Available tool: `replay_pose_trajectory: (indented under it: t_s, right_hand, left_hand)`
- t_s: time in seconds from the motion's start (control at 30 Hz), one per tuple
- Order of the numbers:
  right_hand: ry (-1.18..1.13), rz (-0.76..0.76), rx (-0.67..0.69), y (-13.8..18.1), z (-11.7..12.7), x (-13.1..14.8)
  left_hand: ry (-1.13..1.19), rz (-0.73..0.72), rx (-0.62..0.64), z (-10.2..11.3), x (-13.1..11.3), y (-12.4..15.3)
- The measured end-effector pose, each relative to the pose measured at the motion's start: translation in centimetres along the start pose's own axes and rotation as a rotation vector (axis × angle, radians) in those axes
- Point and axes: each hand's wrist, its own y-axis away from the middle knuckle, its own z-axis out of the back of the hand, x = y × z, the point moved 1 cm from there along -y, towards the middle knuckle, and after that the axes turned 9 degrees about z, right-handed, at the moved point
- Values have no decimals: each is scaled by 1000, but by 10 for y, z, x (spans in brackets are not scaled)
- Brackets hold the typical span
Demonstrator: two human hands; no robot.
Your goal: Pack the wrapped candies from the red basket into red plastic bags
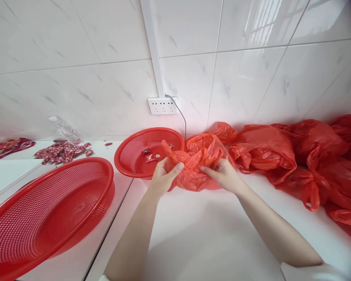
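Observation:
Both hands hold a crumpled red plastic bag (190, 171) above the white table. My left hand (165, 173) grips its left side, thumb pressed on top and the other fingers hidden behind the plastic. On the right side, my right hand (220, 175) pinches the bag in the same way. Whatever the bag may contain does not show. Just behind my left hand stands a round red mesh basket (128, 168) with a few small wrapped packets (150, 157) in it. Other red plastic bags (263, 148) lie close by on the right.
A large red basket (102, 166) stands at the left front. Behind it are a pile of small red packets (61, 152) and a clear plastic bottle (67, 130) lying down. A socket strip (163, 106) with a grey cable (181, 113) is on the tiled wall.

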Motion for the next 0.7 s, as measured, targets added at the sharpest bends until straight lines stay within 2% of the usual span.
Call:
replay_pose_trajectory:
  t_s: [0.13, 0.23, 0.33, 0.4, 0.47, 0.53, 0.6, 0.63, 0.7]
  right_hand:
    - [3, -109, -148, -4, 27, -6]
    - [-45, -115, -260, -5, 42, -2]
    - [-49, -101, -329, -4, 50, 2]
    - [36, -56, -352, -4, 52, 3]
    - [231, 42, -419, -3, 54, 4]
    - [469, 207, -543, 0, 54, 7]
    - [613, 389, -600, 5, 48, 12]
    - [630, 465, -565, 7, 44, 15]
    - [576, 541, -331, 11, 31, 20]
  left_hand:
    - [27, -63, -232, 16, -10, 0]
    - [18, -61, -385, 26, -18, 0]
    - [-23, -63, -474, 32, -20, 0]
    - [-43, -69, -474, 34, -19, 0]
    - [-54, -71, -434, 34, -18, 1]
    - [-51, -79, -364, 32, -17, 1]
    - [-28, -90, -280, 25, -13, 1]
    - [-16, -94, -243, 21, -10, 0]
    - [11, -97, -181, 12, -3, -1]
